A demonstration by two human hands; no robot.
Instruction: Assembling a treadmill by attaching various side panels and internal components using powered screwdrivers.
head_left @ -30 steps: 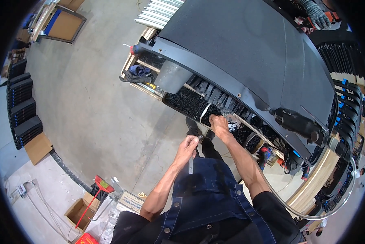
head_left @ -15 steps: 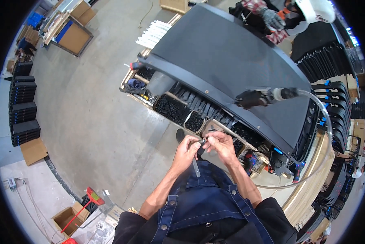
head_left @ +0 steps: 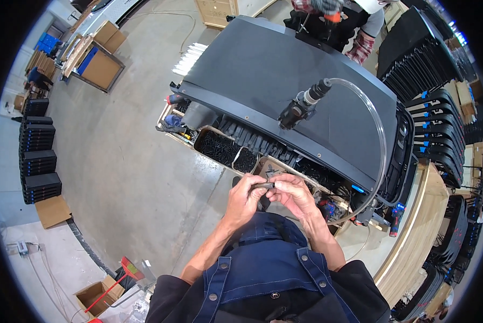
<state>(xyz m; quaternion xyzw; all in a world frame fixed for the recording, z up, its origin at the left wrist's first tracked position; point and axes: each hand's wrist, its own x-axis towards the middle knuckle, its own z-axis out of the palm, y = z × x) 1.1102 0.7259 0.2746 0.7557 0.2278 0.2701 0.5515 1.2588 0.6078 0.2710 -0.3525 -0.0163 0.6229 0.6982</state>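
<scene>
In front of my apron, my left hand (head_left: 243,198) pinches one end of a short dark metal cylinder (head_left: 263,185), socket-like in shape. The fingertips of my right hand (head_left: 296,198) close on its other end, so both hands touch it. Just beyond my fingers is a parts bin (head_left: 264,161) with a few small dark pieces inside. A large dark grey panel (head_left: 284,70) lies across the bench past the bins. Over its near side hangs a black air tool (head_left: 296,110) on a clear hose (head_left: 372,107).
Bins of black screws (head_left: 220,148) line the panel's near edge. A co-worker's gloved hand (head_left: 327,6) is at the far side. Right of me stand a wooden crate (head_left: 414,231) and stacked black frames (head_left: 441,124). A red broom (head_left: 129,267) and open carton (head_left: 95,293) are lower left.
My hands still hold the cylinder, now turned more level. A pale strip that hung below my left hand no longer shows. The air tool sits further left; the co-worker's hand has moved.
</scene>
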